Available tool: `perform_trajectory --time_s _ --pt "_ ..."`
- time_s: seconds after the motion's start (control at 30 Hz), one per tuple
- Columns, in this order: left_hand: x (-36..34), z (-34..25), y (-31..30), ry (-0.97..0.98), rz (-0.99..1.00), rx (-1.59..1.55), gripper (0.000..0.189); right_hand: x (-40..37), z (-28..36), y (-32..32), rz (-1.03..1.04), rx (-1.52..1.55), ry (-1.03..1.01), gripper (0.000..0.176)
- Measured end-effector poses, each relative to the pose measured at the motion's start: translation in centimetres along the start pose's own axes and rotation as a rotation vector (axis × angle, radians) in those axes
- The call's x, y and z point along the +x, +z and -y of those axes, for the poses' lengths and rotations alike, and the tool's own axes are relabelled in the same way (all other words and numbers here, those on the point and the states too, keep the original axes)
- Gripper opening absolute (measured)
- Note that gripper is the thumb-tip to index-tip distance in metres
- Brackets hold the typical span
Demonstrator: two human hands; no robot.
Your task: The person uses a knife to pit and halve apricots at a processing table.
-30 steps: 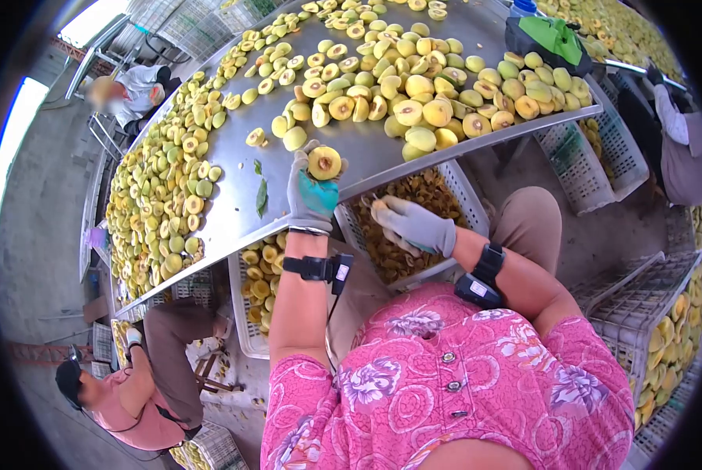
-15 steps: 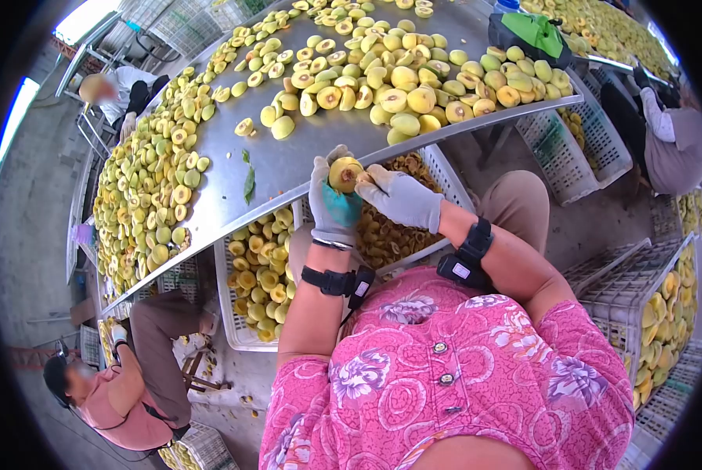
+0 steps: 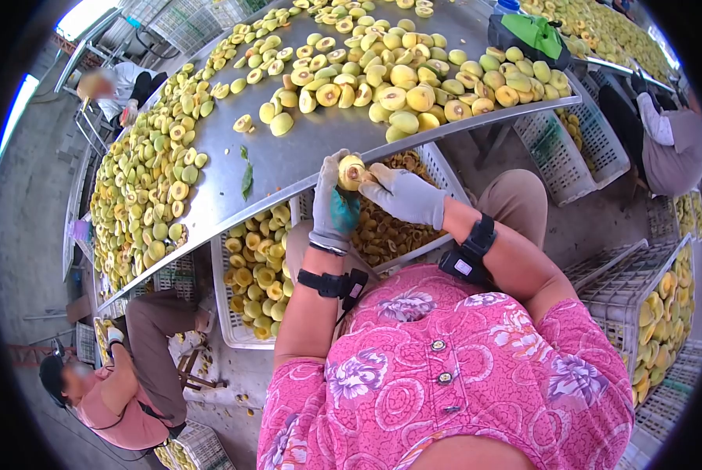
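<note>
My left hand (image 3: 333,205), in a grey and teal glove, grips a halved yellow peach (image 3: 351,171) cut side up, just off the near edge of the steel table (image 3: 304,160). My right hand (image 3: 404,196), in a grey glove, presses against the right side of that peach half; whatever it holds is hidden by the fingers. Both hands hover above a white crate of pits and scraps (image 3: 394,235). A second white crate (image 3: 253,270) under the table to the left holds pitted peach halves.
Heaps of peach halves (image 3: 398,74) cover the far and left table. A green bag (image 3: 535,35) sits at the table's right end. Co-workers sit at lower left (image 3: 116,384), upper left (image 3: 116,86) and right (image 3: 672,149). Crates of fruit (image 3: 664,313) stand at right.
My left hand brought the peach half back from over the table to the near edge. My right hand rose from the scrap crate and met the peach.
</note>
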State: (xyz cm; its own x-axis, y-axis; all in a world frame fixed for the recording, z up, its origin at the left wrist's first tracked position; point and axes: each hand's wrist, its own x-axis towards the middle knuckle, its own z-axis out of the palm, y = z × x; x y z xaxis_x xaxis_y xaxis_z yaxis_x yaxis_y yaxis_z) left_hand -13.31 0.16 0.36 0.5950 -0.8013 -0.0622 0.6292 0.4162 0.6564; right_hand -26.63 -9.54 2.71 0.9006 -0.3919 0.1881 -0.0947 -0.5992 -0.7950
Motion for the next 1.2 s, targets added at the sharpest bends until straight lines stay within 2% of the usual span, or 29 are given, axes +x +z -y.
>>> perform_trajectory --time_s 0.17,0.33,0.43,0.5,0.53,0.6,0.63,0.67,0.77,0.8,0.87,0.9,0.93,1.0,1.07,1.2 --pt "-0.7 0.1 0.4 -0.009 -0.001 0.071 0.050 -0.1 0.5 0.0 0.017 -0.023 -0.030 0.028" --pt "-0.4 0.5 -0.8 -0.028 0.022 0.073 0.052 -0.5 0.6 0.0 0.108 -0.086 -0.049 0.032" --pt "-0.6 0.0 -1.2 -0.095 -0.020 0.201 0.058 -0.8 0.1 0.0 0.200 -0.195 -0.022 0.033" --pt "-1.3 -1.1 -0.1 -0.228 0.021 0.450 0.058 -1.0 0.0 -0.4 0.271 -0.197 -0.026 0.033" --pt "-0.8 -1.1 -0.9 -0.232 0.018 0.448 0.058 -1.2 -0.1 -0.4 0.337 -0.200 -0.034 0.033" --pt "1.2 -1.1 -2.6 -0.488 0.090 0.642 0.060 -1.7 0.1 0.0 0.352 -0.146 0.019 0.036" --pt "1.6 -1.1 -3.2 -0.532 0.116 0.588 0.064 -1.8 0.1 0.2 0.362 -0.094 0.068 0.039" --pt "1.4 -1.3 -2.5 -0.532 0.119 0.591 0.064 -1.8 0.0 0.5 0.358 -0.093 0.067 0.039" --pt "-1.3 -2.0 1.0 -0.138 0.017 0.469 0.063 -1.6 -1.8 2.6 0.074 0.150 0.023 0.036" --pt "-1.6 -1.1 1.3 -0.140 0.019 0.475 0.063 -1.5 -0.5 2.0 0.069 0.154 0.022 0.036" --pt "-2.0 0.5 1.8 0.087 -0.050 0.181 0.061 -1.7 2.1 0.8 0.333 0.626 0.439 0.034" --pt "-1.9 0.8 2.2 0.121 -0.116 0.095 0.059 -2.0 2.7 0.8 0.324 0.743 0.425 0.030" --pt "-1.9 0.5 2.0 0.122 -0.118 0.094 0.059 -2.0 2.5 1.0 0.327 0.743 0.425 0.030" --pt "-2.1 -0.4 1.9 -0.004 -0.011 0.101 0.057 -1.9 1.7 1.5 0.433 0.900 0.500 0.030" --pt "-2.2 -0.6 1.9 -0.049 -0.055 0.104 0.058 -1.9 1.2 1.4 0.475 0.884 0.517 0.031" --pt "-1.9 -1.0 1.2 -0.048 0.015 0.438 0.062 -2.6 1.2 1.3 0.543 0.885 0.562 0.036"
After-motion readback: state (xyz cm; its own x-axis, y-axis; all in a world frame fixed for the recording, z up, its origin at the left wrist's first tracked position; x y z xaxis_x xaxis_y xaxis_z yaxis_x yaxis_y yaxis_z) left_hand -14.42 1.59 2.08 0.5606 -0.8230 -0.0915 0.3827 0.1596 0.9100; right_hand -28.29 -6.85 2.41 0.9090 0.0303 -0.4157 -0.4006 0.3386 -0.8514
